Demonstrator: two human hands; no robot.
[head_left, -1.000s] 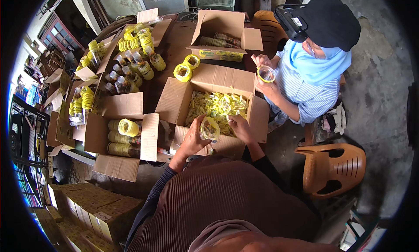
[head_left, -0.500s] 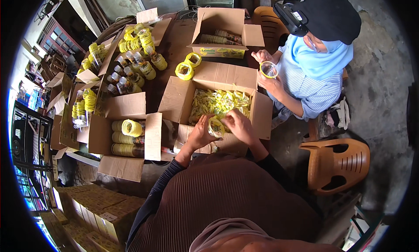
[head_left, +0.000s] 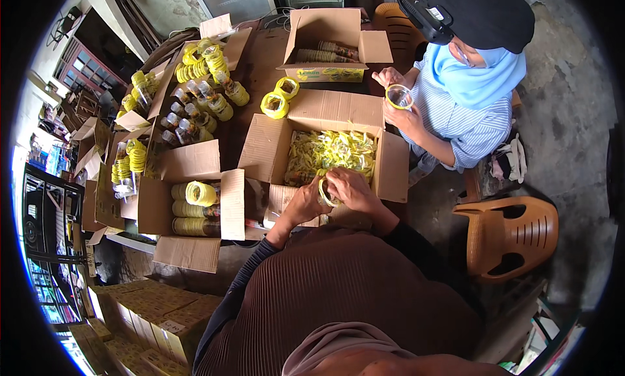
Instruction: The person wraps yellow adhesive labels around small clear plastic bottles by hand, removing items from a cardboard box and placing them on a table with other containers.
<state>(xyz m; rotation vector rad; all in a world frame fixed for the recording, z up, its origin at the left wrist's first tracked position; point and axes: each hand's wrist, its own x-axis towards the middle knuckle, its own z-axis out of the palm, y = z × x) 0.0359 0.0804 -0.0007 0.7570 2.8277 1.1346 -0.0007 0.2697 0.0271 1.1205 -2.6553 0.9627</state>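
Observation:
My left hand (head_left: 305, 205) is wrapped round a clear plastic cup (head_left: 323, 192) with a yellow rim, tilted over the near edge of an open cardboard box (head_left: 345, 109). Curled over the cup's rim from the right is my right hand (head_left: 353, 190), its fingers closed together. Whether those fingers pinch something is hidden. Many small yellow-and-clear packets (head_left: 332, 153) fill the box just beyond my hands. Two yellow-rimmed containers (head_left: 275, 105) stand by the box's far left corner.
To the left, a box (head_left: 233, 203) holds stacked yellow-rimmed cups. More cups (head_left: 195, 106) and filled boxes crowd the far left. Another box (head_left: 325, 73) stands at the back. On the right, a co-worker (head_left: 469, 83) holds a cup, near an orange plastic chair (head_left: 514, 236).
My right hand has moved left and closed over the cup's rim; before, it was beside the cup, above the packets. The view has shifted slightly.

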